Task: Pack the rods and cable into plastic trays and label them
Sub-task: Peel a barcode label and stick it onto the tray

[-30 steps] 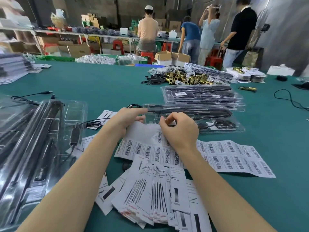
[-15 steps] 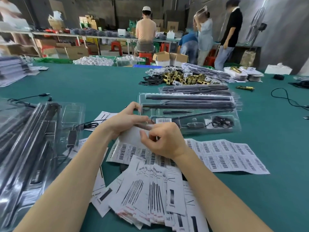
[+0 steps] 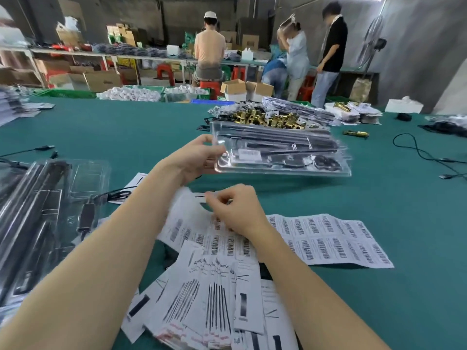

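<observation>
Now gripping labelled tray (image 3: 278, 157) at nine o'clock with left hand (image 3: 195, 160); right hand (image 3: 235, 210) pinching barcode sheet (image 3: 328, 238); could tip, spilling rods (image 3: 273, 137).

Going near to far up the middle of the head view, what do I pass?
Printed leaflets → barcode label sheet → right hand → left hand gripping the packed tray → brass fittings → cardboard boxes.

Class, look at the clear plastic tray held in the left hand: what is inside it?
Inside the tray: black rods, a coiled cable and a white barcode label. Glare blurs smaller parts.
</observation>
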